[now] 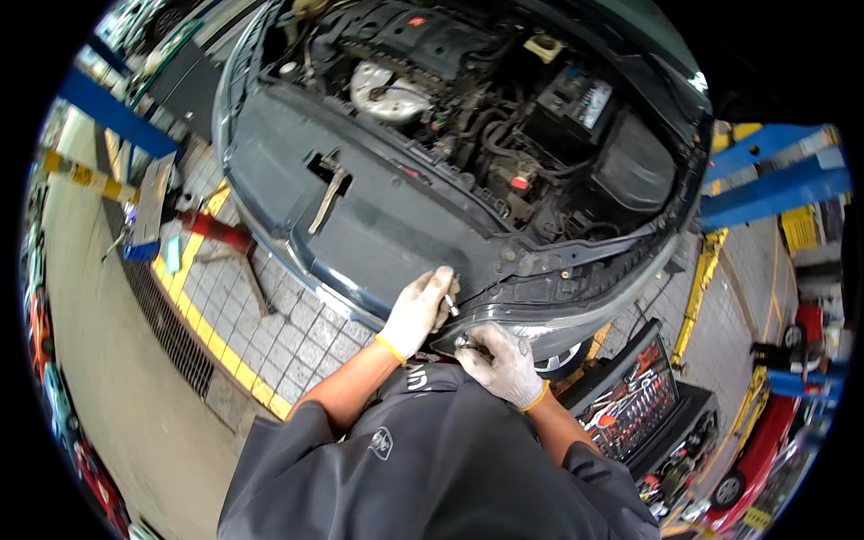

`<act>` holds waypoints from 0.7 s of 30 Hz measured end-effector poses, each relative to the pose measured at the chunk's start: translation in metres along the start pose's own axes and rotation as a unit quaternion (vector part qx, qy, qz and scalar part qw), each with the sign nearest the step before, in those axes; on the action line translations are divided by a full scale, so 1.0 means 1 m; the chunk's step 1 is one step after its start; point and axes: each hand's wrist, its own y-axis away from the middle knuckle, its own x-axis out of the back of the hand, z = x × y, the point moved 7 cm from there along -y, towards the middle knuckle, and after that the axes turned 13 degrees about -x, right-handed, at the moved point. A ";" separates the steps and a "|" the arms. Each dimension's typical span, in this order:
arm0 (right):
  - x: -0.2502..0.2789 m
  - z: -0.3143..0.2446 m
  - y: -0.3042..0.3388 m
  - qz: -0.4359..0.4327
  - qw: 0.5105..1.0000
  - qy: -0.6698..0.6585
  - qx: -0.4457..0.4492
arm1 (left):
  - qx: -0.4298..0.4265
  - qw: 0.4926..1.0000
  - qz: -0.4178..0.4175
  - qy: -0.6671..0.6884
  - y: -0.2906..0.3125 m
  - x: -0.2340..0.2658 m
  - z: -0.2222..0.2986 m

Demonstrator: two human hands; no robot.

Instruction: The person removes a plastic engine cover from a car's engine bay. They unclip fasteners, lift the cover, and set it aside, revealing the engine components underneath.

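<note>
Both of my hands wear white work gloves with yellow cuffs. My left hand [419, 312] is closed round a short silver metal rod [452, 307], perhaps a socket or extension piece, over the car's front edge. Just right of it and nearer to me, my right hand [502, 362] pinches a small shiny metal piece [463, 342]; its exact kind is mostly hidden by the fingers. The two hands are slightly apart, beside the corner of the dark grey front panel [378, 220] of a car with its hood up.
The engine [391, 94] and a black battery [569, 103] lie beyond. A hood latch lever [326, 205] sticks out of the panel. At right stands an open tool case [630, 396] on a cart. A red floor jack [216, 231] is at left; blue lift arms [774, 184] flank the car.
</note>
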 end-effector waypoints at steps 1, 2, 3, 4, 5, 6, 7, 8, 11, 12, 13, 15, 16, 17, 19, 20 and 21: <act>0.002 -0.002 0.000 0.037 0.999 -0.030 -0.020 | -0.011 0.999 -0.021 -0.022 0.000 0.002 0.007; 0.005 -0.007 -0.003 0.078 0.995 -0.056 -0.038 | -0.026 0.998 -0.046 -0.040 0.000 0.001 0.015; 0.009 -0.010 -0.004 0.119 0.988 -0.082 -0.055 | -0.038 0.996 -0.066 -0.050 0.006 0.000 0.023; 0.006 -0.005 -0.005 0.103 0.980 -0.122 -0.120 | -0.047 0.995 -0.073 -0.053 0.008 0.000 0.025; 0.001 -0.003 -0.008 0.079 0.980 -0.108 -0.146 | -0.050 0.993 -0.092 -0.050 0.010 0.001 0.022; -0.002 0.002 -0.011 0.055 0.979 -0.096 -0.173 | -0.053 0.991 -0.111 -0.046 0.010 -0.001 0.021; -0.005 0.005 -0.010 0.062 0.978 -0.080 -0.181 | -0.054 0.990 -0.121 -0.053 0.013 -0.003 0.022; -0.004 0.006 -0.008 0.075 0.974 -0.096 -0.189 | -0.055 0.988 -0.130 -0.060 0.014 -0.006 0.025; 0.005 0.007 0.003 0.127 0.965 -0.132 -0.190 | -0.093 0.972 -0.168 -0.133 0.008 -0.015 0.025; 0.005 0.011 0.002 0.107 0.969 -0.106 -0.195 | -0.114 0.964 -0.186 -0.154 0.004 -0.022 0.023; 0.010 0.018 0.007 0.098 0.969 -0.082 -0.210 | -0.114 0.956 -0.211 -0.170 0.004 -0.034 0.021; 0.022 0.042 0.021 0.133 0.969 -0.064 -0.196 | -0.137 0.949 -0.213 -0.190 0.000 -0.046 0.016; 0.035 0.040 0.026 0.140 0.963 -0.084 -0.216 | -0.147 0.950 -0.194 -0.197 -0.001 -0.042 0.007; 0.043 0.067 0.034 0.183 0.942 -0.081 -0.269 | -0.095 0.960 -0.189 -0.182 -0.004 -0.040 0.003; 0.061 0.119 0.061 0.267 0.858 -0.308 -0.312 | -0.013 0.977 -0.158 -0.142 -0.003 -0.026 -0.013; 0.066 0.173 0.080 0.371 0.810 -0.365 -0.270 | 0.001 0.984 -0.143 -0.103 -0.008 -0.031 -0.021; 0.073 0.216 0.108 0.423 0.761 -0.352 -0.344 | 0.024 0.987 -0.134 -0.089 -0.016 -0.026 -0.034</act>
